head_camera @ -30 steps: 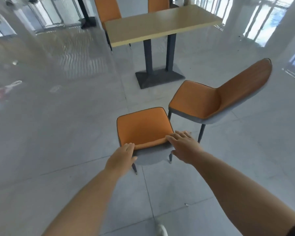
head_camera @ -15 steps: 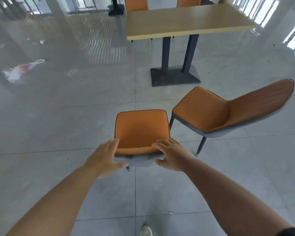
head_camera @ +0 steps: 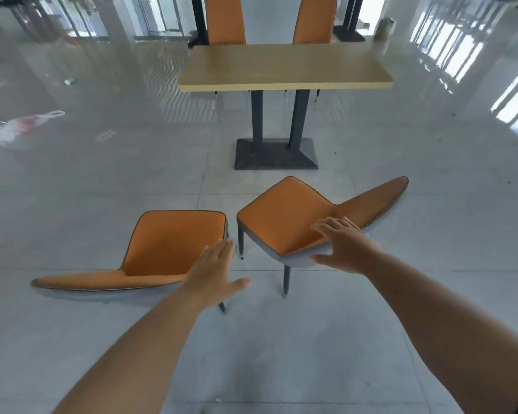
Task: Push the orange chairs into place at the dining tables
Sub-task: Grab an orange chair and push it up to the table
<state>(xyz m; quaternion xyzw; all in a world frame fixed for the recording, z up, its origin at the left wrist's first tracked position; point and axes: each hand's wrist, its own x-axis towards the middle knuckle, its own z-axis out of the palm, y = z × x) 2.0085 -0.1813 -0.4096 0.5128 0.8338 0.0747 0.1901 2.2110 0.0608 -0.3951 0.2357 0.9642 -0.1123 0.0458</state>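
Two orange chairs with grey shells stand on the floor short of the wooden dining table point(head_camera: 284, 70). The left chair point(head_camera: 174, 243) has its backrest low and to the left. The right chair point(head_camera: 284, 219) is turned, with its backrest pointing right. My left hand point(head_camera: 216, 273) is flat with straight fingers over the rear right corner of the left chair. My right hand point(head_camera: 341, 243) lies with spread fingers over the near edge of the right chair's seat, thumb along the grey shell. Two more orange chairs point(head_camera: 225, 20) point(head_camera: 313, 20) stand tucked in at the table's far side.
The table's dark twin posts end in a black base point(head_camera: 275, 155) just beyond the two near chairs. A crumpled plastic bag point(head_camera: 21, 125) and a paper scrap point(head_camera: 105, 135) lie on the shiny tiles at left. Other table bases point(head_camera: 349, 34) stand at the back.
Both hands have left the first chair's backrest. My right hand has crossed to the second chair and my left hand has shifted right. The view has swung to face the table.
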